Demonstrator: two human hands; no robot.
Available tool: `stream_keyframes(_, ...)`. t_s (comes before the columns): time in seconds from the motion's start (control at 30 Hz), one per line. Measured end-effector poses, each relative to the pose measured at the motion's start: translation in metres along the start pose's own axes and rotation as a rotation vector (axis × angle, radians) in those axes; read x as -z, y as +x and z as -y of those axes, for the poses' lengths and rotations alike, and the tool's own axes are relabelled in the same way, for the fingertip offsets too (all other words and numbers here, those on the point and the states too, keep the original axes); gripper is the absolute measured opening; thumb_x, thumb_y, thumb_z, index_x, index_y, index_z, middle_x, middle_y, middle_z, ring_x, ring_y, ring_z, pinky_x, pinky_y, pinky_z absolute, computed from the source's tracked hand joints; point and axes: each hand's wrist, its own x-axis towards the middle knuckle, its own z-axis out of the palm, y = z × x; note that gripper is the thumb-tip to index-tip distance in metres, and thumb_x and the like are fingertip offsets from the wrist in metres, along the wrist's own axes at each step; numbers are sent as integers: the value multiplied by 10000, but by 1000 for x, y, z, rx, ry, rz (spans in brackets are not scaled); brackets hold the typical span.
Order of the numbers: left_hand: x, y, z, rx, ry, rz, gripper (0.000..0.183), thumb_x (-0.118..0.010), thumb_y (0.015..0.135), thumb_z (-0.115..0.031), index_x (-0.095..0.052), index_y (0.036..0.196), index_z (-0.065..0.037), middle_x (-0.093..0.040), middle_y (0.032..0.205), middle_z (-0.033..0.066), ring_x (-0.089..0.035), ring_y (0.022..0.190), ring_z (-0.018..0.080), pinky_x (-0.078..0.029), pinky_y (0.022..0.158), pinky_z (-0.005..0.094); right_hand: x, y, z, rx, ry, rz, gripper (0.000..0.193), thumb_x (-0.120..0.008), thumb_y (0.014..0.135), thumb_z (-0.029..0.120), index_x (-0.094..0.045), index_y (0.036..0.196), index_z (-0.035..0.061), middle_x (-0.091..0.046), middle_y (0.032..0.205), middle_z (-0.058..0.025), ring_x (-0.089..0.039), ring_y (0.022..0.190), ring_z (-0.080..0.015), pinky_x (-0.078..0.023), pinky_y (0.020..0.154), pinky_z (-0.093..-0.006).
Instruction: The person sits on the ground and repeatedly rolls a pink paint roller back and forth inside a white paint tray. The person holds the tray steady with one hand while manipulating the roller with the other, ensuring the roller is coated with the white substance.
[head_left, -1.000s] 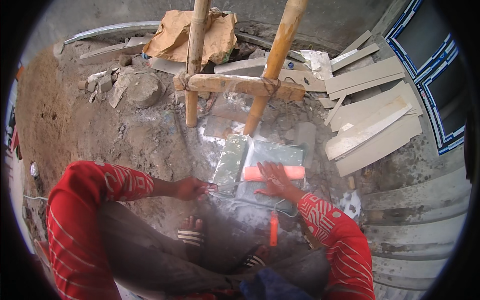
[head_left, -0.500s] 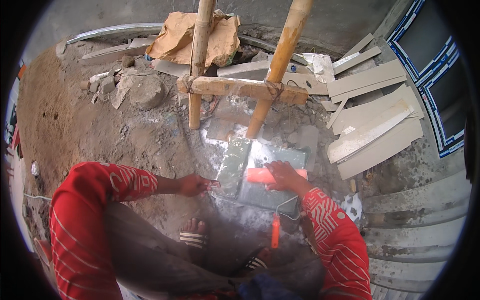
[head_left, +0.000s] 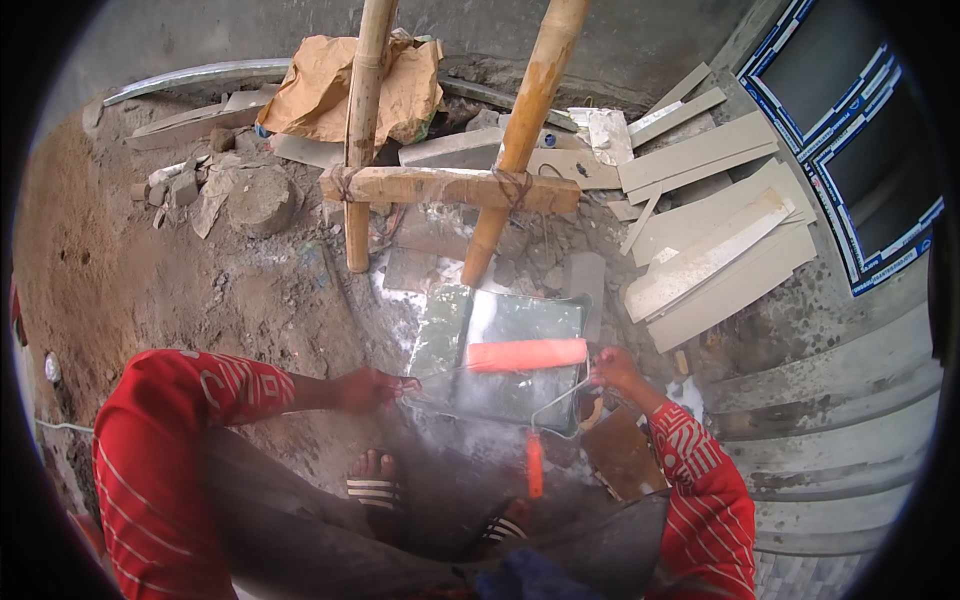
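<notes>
A green tray-like vessel (head_left: pixel 440 335), smeared with white and wet in its larger right part, lies on the ground before me. Across it rests a paint roller with a coral sleeve (head_left: pixel 527 355); its bent wire frame (head_left: pixel 545 407) reaches over the near right rim to an orange handle (head_left: pixel 535 465). My left hand (head_left: pixel 370 389) is closed at the tray's near left corner, slightly blurred. At the right rim, beside the roller's wire, my right hand (head_left: pixel 613 368) has its fingers curled in; they seem to grip the rim, though the wire passes close by.
Bamboo poles (head_left: pixel 360 150) tied to a wooden crosspiece (head_left: pixel 450 188) stand just beyond the tray. Cut board strips (head_left: pixel 725 255) lie at right. A brown paper sack (head_left: pixel 320 90) and rubble sit along the wall. A brown board (head_left: pixel 622 455) lies near my right forearm.
My right hand has left the roller sleeve and moved right to the tray's rim. My left hand stays by the near left corner. The whole view has shifted a little.
</notes>
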Motion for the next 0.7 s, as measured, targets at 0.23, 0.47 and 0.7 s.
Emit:
stream_keyframes(0.23, 10, -7, -15, -62, -36, -30, 385, -407, 1004, -43, -514, 1373, -80, -651, 1126, 71, -647, 758, 123, -531, 824, 312, -7, -19, -1, -184, -142, 59, 246, -622, 950, 240, -567, 1070, 32, -603, 978, -59, -625, 822, -182, -550, 679, -330)
stream_keyframes(0.47, 12, -13, -22, -92, -31, -59, 356, -421, 1001, -41, -518, 1343, -52, -610, 1295, 60, -646, 762, 131, -537, 806, 313, -3, -7, -1, -167, -110, 169, 191, -595, 959, 207, -581, 1068, 51, -618, 962, -55, -617, 817, -164, -551, 701, -330)
stream_keyframes(0.7, 6, -15, -10, -152, -130, -75, 395, -463, 1017, -209, -493, 1408, -161, -690, 917, 107, -668, 763, 146, -536, 809, 344, -8, -11, 8, -213, 237, 173, 126, -513, 985, 192, -556, 1019, 78, -527, 795, -12, -576, 747, -153, -563, 730, -373)
